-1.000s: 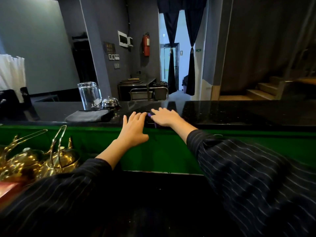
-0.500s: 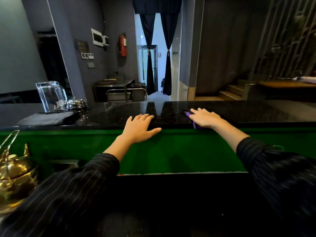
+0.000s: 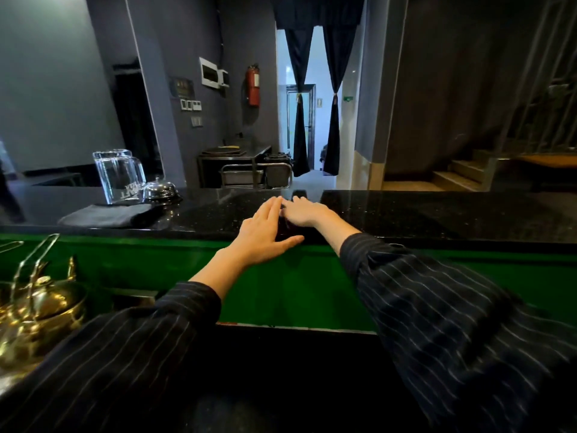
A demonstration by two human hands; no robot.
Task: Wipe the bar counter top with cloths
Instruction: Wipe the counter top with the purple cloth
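Both hands reach forward over the black speckled surface (image 3: 406, 214) of the bar and meet near its middle, their fingertips touching. The right hand (image 3: 301, 211) lies palm down on the surface with its fingers straight and spread a little, pressing on a dark cloth (image 3: 284, 225) that shows only as a small patch at the hand's edge; the rest is hidden beneath the palm, and its colour is hard to tell in the dim light. The left hand (image 3: 265, 235) stretches out flat over the near edge just beside it, fingers straight and close together, thumb pointing toward the right wrist, holding nothing; whether its palm rests on the surface cannot be told. Both arms wear dark pinstriped sleeves (image 3: 437, 307). Well to the left on the same surface lies a folded grey cloth (image 3: 109, 215), with a clear glass jug (image 3: 117, 176) standing at its far edge and a small metal bell (image 3: 159, 190) beside the jug. Below the surface runs a green panel (image 3: 312, 292), and brass kettles (image 3: 40, 310) stand at the lower left. A red fire extinguisher (image 3: 253, 85) hangs on the grey wall beyond.
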